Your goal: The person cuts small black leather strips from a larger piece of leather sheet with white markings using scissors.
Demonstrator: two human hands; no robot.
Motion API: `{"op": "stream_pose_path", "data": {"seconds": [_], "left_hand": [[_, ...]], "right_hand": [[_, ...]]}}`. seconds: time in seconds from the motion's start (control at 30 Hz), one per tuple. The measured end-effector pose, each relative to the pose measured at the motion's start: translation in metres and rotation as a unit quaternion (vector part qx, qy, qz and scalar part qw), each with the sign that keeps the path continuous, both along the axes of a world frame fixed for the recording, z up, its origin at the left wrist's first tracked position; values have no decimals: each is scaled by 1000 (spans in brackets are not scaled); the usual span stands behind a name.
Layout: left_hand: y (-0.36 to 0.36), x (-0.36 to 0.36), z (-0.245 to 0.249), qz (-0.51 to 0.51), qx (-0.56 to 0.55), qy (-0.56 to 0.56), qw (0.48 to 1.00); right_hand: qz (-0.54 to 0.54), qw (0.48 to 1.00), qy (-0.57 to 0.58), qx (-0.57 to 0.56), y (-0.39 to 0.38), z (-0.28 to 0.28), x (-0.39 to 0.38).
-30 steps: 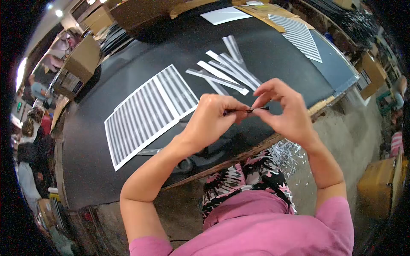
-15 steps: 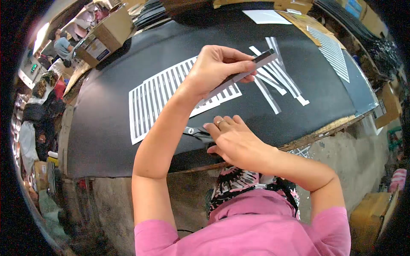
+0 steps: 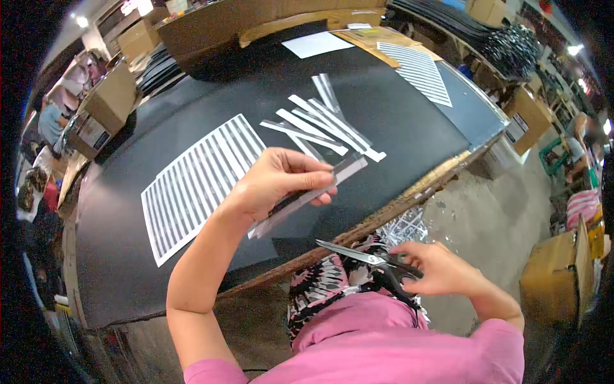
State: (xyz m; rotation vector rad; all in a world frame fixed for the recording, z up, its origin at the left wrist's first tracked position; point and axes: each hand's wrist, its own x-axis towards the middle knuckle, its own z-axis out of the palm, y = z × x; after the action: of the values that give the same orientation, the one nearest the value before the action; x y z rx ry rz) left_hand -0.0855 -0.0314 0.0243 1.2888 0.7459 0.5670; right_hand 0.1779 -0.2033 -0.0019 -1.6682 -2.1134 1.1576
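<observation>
My left hand (image 3: 288, 182) pinches a narrow grey and white strip (image 3: 345, 174) above the front part of the black table (image 3: 192, 96). The strip slants from lower left to upper right through the fingers. My right hand (image 3: 441, 269) grips black-handled scissors (image 3: 374, 259) just off the table's front edge, with the blades pointing left. A striped sheet (image 3: 198, 185) lies on the table left of my left hand. Several cut strips (image 3: 320, 125) lie loosely crossed behind the held strip.
A white sheet (image 3: 316, 44) and another striped sheet (image 3: 419, 70) lie at the back. Cardboard boxes stand at the back left (image 3: 105, 105) and lower right (image 3: 556, 275). Cut scraps (image 3: 406, 227) are below the table edge. Another person (image 3: 51, 121) is at the far left.
My right hand has picked up the scissors from the table and moved right, off its edge. My left hand with the strip is lower in view. The camera view has shifted.
</observation>
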Motion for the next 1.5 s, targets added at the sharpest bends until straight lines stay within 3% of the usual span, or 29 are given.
{"op": "stream_pose_path", "data": {"seconds": [0.03, 0.1, 0.17, 0.23, 0.3, 0.43, 0.53, 1.0, 1.5], "left_hand": [[-4, 6, -3, -9, -17, 9, 1000], [-7, 19, -11, -39, -42, 27, 998], [-10, 35, -24, -55, -57, 36, 996], [-12, 51, -33, -72, -68, 47, 994], [-14, 66, -38, -87, -70, 58, 992], [-17, 87, -41, -108, -101, 59, 987], [-20, 92, -42, -116, -101, 63, 986], [-19, 91, -51, -130, -112, 65, 983], [-18, 88, -55, -140, -111, 56, 982]], "right_hand": [[-61, 995, 78, 12, -12, -14, 13], [-118, 990, 73, 20, -28, -34, 29], [-299, 907, 295, 1, -43, -44, 36], [-332, 888, 319, 1, -47, -40, 38], [-319, 824, 467, -40, -48, -47, 38], [-297, 877, 374, -42, -43, -54, 28], [-303, 888, 344, -23, -36, -46, 22], [-320, 873, 365, -46, -19, -33, 14], [-300, 899, 317, -28, -21, -36, 17]]}}
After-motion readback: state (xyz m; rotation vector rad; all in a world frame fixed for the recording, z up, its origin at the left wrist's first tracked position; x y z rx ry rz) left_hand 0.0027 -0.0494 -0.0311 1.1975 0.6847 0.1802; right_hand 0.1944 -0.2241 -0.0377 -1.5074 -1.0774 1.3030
